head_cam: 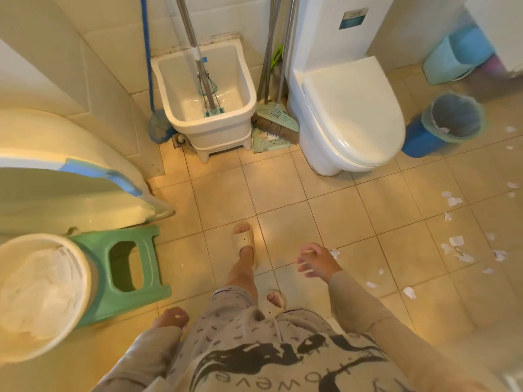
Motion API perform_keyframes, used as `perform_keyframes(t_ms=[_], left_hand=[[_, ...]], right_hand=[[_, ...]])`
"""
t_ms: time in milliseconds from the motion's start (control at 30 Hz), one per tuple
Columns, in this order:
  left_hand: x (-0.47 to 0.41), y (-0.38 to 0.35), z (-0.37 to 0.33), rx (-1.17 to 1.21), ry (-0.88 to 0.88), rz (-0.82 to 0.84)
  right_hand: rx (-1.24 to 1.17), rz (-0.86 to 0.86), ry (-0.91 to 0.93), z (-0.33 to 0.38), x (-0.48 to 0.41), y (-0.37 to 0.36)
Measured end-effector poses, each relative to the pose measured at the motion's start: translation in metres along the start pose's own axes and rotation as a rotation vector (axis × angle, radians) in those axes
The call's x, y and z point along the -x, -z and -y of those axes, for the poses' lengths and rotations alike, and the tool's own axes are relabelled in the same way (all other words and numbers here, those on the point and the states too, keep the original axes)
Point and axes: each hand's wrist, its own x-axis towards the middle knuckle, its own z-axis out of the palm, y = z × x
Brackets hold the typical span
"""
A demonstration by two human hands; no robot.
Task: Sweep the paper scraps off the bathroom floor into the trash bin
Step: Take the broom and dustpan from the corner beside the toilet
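Where blur softens the upper right corner, detail is lost. Left hand (171, 318), fingers curled under by the sleeve: grasp indeterminate. Right hand (317, 261), fingers loosely spread, empty. Paper scraps (455, 241) lie on the tiled floor (283, 188) to its right; trash bin (450, 120) well beyond, beside the toilet (351, 108).

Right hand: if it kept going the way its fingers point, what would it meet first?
Likely the person's own forward leg above the slipper, since the right hand points left. Depth is unclear; it might pass in front and reach the green stool.
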Motion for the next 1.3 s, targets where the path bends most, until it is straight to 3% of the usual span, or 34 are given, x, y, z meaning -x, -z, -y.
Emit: perform_keyframes(t_ms=[67, 100, 167, 233, 333, 467, 633, 800, 1067, 1300], left_hand=[[0.02, 0.015, -0.061, 0.226, 0.127, 0.054], [0.065, 0.041, -0.097, 0.272, 0.104, 0.055], [0.076, 0.077, -0.13, -0.213, 0.018, 0.04], [-0.034, 0.11, -0.107, -0.367, 0.017, 0.032], [-0.103, 0.145, -0.129, -0.418, -0.106, 0.022], [-0.117, 0.143, -0.204, -0.469, -0.284, 0.092], [-0.132, 0.144, -0.256, -0.388, -0.309, 0.107], [-0.157, 0.14, -0.268, -0.353, -0.256, 0.091], [-0.191, 0.147, -0.257, -0.338, 0.047, -0.043], [-0.205, 0.135, -0.298, -0.241, 0.113, -0.079]], right_hand=[[-0.041, -0.028, -0.033, 0.015, -0.012, 0.004], [-0.052, -0.038, -0.055, 0.023, -0.018, 0.008], [-0.047, -0.054, -0.106, 0.037, -0.027, 0.016], [-0.049, -0.086, -0.148, 0.046, -0.036, 0.024], [-0.096, -0.153, -0.203, 0.053, -0.042, 0.038], [-0.144, -0.193, -0.284, 0.053, -0.042, 0.054], [-0.189, -0.235, -0.342, 0.072, -0.056, 0.072], [-0.22, -0.214, -0.295, 0.134, -0.095, 0.087], [-0.135, -0.098, -0.15, 0.267, -0.15, 0.12], [-0.08, -0.028, -0.092, 0.33, -0.174, 0.15]])
